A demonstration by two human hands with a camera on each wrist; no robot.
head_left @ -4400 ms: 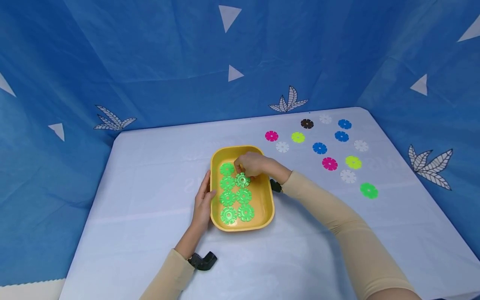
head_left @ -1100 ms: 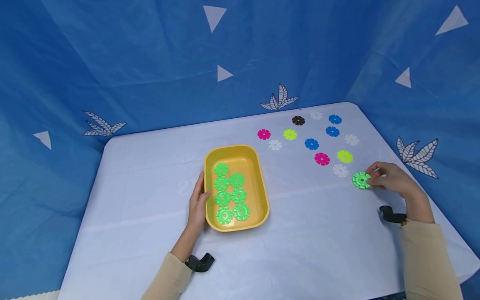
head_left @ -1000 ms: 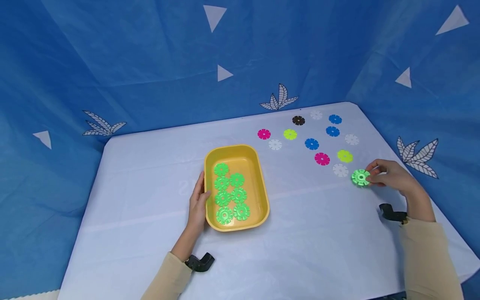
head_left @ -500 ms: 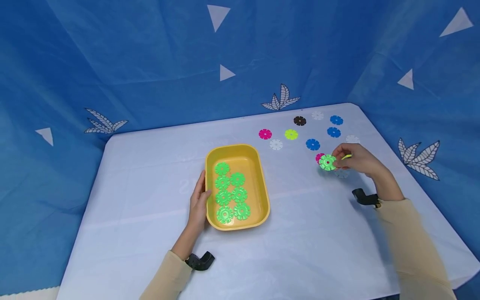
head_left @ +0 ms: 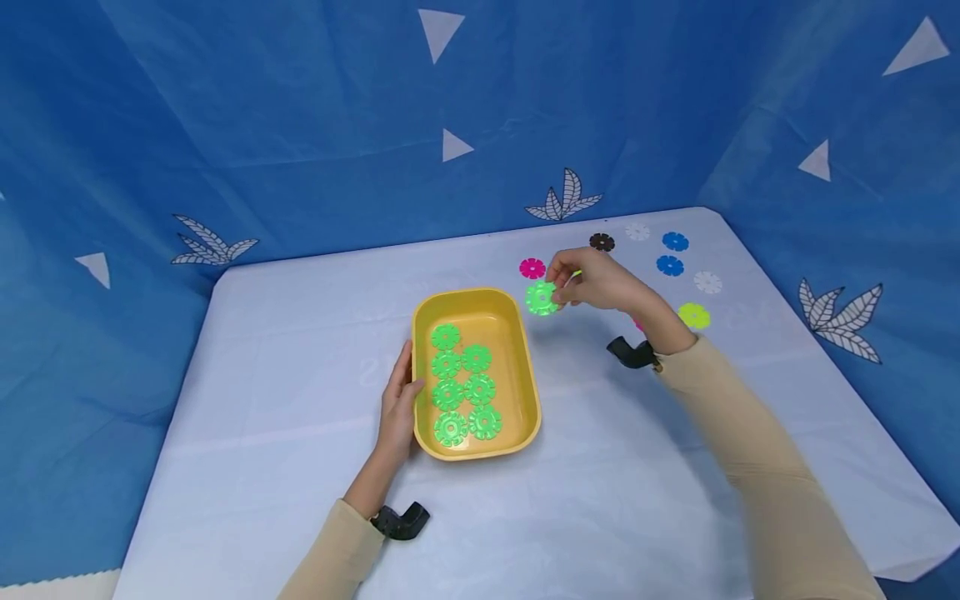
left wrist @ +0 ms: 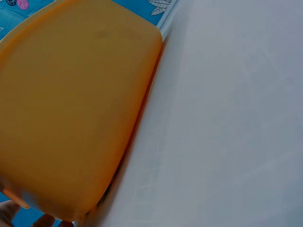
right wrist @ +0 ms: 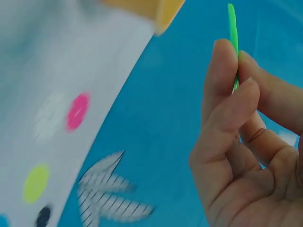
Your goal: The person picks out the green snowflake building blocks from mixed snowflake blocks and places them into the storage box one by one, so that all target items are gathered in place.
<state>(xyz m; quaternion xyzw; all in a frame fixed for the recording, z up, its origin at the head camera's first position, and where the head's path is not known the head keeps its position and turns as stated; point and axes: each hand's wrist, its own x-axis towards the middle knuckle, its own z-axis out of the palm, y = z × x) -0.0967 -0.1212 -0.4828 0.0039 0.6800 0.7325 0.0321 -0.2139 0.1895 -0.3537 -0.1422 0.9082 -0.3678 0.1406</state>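
Note:
A yellow tray (head_left: 531, 408) sits in the middle of the table, with two columns of green interlocking discs (head_left: 447, 394) inside. My left hand (head_left: 397, 408) holds its left wall, the thumb over the rim and the fingers outside. The left wrist view shows the tray's outer side (left wrist: 75, 104) and a few fingertips at its lower corner. Just beyond the tray's far right corner, my right hand (head_left: 596, 279) pinches one more green disc (head_left: 542, 297) above the table. In the right wrist view that disc (right wrist: 234, 28) is edge-on between thumb and fingertips.
Loose discs lie at the table's back right: pink (head_left: 532, 268), black (head_left: 602, 242), blue (head_left: 670, 266), white (head_left: 708, 282) and yellow-green (head_left: 693, 316). The right hand and forearm partly cover others. A blue curtain (head_left: 337, 125) hangs behind the white table (head_left: 285, 350).
The right hand left the tray, picked up the green disc at the table's right and carried it left to near the tray. The left hand has kept its hold.

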